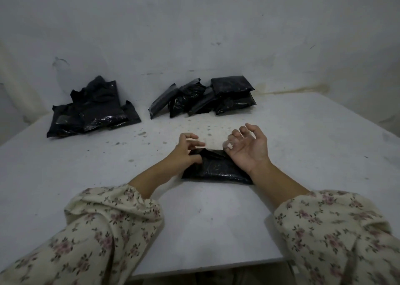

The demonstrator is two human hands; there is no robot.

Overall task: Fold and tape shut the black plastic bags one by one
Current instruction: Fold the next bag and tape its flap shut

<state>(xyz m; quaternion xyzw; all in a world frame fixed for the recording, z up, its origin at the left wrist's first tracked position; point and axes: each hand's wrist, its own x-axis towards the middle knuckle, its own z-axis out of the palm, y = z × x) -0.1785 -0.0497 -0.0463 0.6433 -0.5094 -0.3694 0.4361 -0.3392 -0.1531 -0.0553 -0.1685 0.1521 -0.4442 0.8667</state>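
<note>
A folded black plastic bag [216,167] lies on the white table [205,219] in front of me. My left hand [186,152] is at its left end, thumb pressing on the bag and fingers curled above the fold. My right hand [249,148] is at the right end, palm turned up and to the left, with its heel on the bag. A strip of clear tape [228,144] clings to the right fingertips and appears to stretch towards my left fingers over the bag's far edge. Its left end is hard to make out.
A loose heap of black bags [93,111] lies at the far left by the wall. Several folded black packets [205,98] lean in a row at the far middle. The table's near edge [207,267] runs between my floral sleeves.
</note>
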